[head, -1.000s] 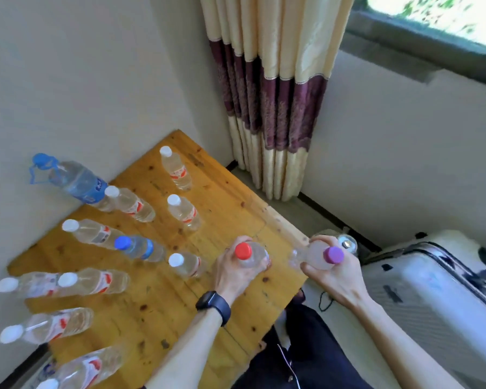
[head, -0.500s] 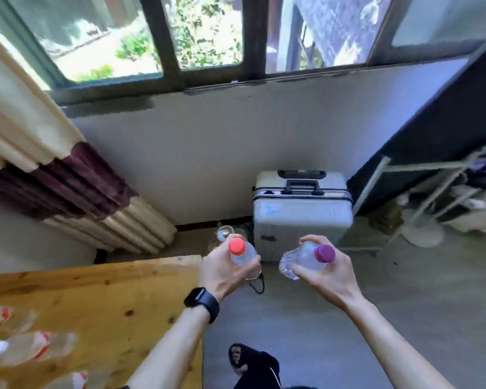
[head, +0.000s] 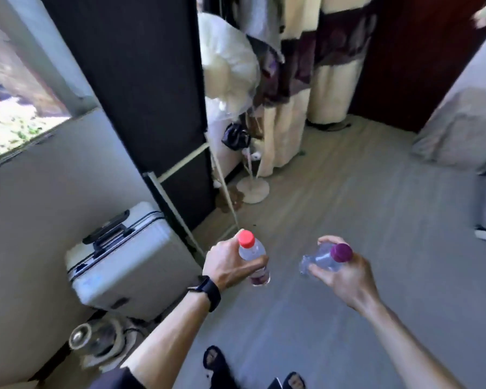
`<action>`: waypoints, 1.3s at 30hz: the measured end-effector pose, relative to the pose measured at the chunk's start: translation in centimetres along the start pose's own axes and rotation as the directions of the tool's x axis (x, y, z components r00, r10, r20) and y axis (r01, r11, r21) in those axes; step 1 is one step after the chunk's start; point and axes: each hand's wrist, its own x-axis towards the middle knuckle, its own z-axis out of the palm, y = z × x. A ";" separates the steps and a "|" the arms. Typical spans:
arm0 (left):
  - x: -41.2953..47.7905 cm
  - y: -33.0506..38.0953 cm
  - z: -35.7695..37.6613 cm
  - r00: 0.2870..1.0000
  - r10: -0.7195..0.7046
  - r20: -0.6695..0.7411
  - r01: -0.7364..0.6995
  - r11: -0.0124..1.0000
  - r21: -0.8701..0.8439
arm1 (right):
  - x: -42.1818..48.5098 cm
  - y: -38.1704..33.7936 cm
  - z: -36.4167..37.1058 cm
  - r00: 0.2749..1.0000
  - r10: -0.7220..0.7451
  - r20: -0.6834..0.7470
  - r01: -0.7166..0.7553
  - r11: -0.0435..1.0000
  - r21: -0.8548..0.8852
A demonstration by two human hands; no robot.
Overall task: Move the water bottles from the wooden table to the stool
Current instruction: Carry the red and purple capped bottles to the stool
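Observation:
My left hand (head: 230, 265) grips a clear water bottle with a red cap (head: 251, 252), held upright in front of me over the floor. My right hand (head: 343, 272) holds a second clear bottle with a purple cap (head: 327, 256), tilted so its base points left. The two hands are side by side, a little apart. A black watch sits on my left wrist. Neither the wooden table nor the stool is in view.
A white suitcase (head: 127, 262) stands at the left by the wall, with a round glass-topped item (head: 96, 338) on the floor in front of it. A white floor fan base (head: 253, 189) and curtains (head: 292, 108) stand ahead. A bed corner (head: 466, 130) is at the right. My sandalled feet (head: 216, 363) show below.
The view has swung to the right, away from the wooden table and past the window and suitcase, to the room's grey floor. Both hands have kept hold of their bottles throughout.

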 end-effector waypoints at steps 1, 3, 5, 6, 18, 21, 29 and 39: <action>1.0 2.6 1.0 0.998 0.043 0.042 -0.044 0.999 0.018 | 0.3 1.1 -2.4 0.998 0.019 -0.059 -0.019 1.000 0.006; 2.8 7.4 3.2 0.986 0.120 0.115 -0.126 0.991 0.050 | 0.9 3.3 -6.6 0.983 0.061 -0.171 -0.057 0.998 0.028; 4.6 11.6 5.4 0.968 0.184 0.171 -0.198 0.978 0.068 | 1.2 5.5 -10.3 0.961 0.106 -0.255 -0.094 0.994 0.058; 5.6 13.5 6.6 0.956 0.213 0.202 -0.232 0.970 0.072 | 1.4 6.5 -12.1 0.948 0.131 -0.289 -0.115 0.991 0.073; 21.7 34.2 20.2 0.768 0.438 0.468 -0.523 0.850 0.062 | 12.5 16.3 -28.2 0.813 0.344 -0.470 -0.317 0.938 0.139; 26.8 39.3 22.4 0.737 0.464 0.491 -0.553 0.832 0.044 | 17.4 17.4 -31.8 0.812 0.371 -0.450 -0.356 0.927 0.121; 39.9 52.3 28.3 0.708 0.497 0.501 -0.586 0.810 0.024 | 29.9 21.0 -41.5 0.783 0.376 -0.495 -0.368 0.922 0.119; 55.5 66.9 38.3 0.731 0.441 0.520 -0.552 0.831 0.072 | 49.4 31.2 -54.3 0.803 0.384 -0.456 -0.348 0.923 0.164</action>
